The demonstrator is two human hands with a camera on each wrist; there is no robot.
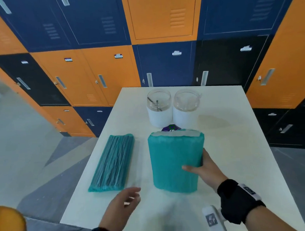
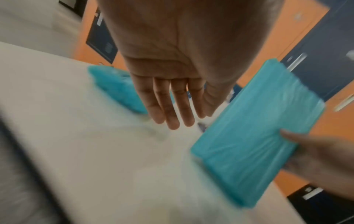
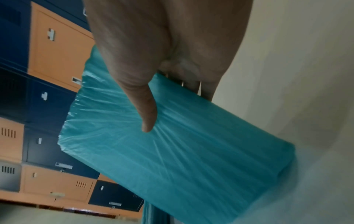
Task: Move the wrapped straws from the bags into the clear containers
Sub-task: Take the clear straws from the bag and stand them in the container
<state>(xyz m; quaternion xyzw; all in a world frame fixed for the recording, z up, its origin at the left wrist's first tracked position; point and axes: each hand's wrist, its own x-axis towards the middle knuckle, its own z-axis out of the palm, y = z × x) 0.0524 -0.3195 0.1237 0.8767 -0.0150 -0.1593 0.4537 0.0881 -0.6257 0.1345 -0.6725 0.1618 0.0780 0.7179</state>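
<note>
My right hand (image 1: pixel 198 164) grips a full teal bag of wrapped straws (image 1: pixel 174 160) by its right side, thumb on the front, fingers behind; the bag stands tilted up off the white table (image 1: pixel 231 146). The right wrist view shows the thumb pressed into that bag (image 3: pixel 172 151). A second, flatter teal bag (image 1: pixel 113 163) lies on the table to the left. My left hand (image 1: pixel 128 198) hovers with straight fingers between the two bags, holding nothing; in the left wrist view the left hand (image 2: pixel 172 106) is spread above the table, the held bag (image 2: pixel 258 128) to its right. Two clear containers (image 1: pixel 159 107) (image 1: pixel 186 107) stand behind.
Orange and dark blue lockers (image 1: pixel 109 73) line the wall behind the table. A small purple item (image 1: pixel 170 128) peeks out between the held bag and the containers. An orange rounded object (image 1: pixel 8 228) sits at the lower left, beyond the table's edge.
</note>
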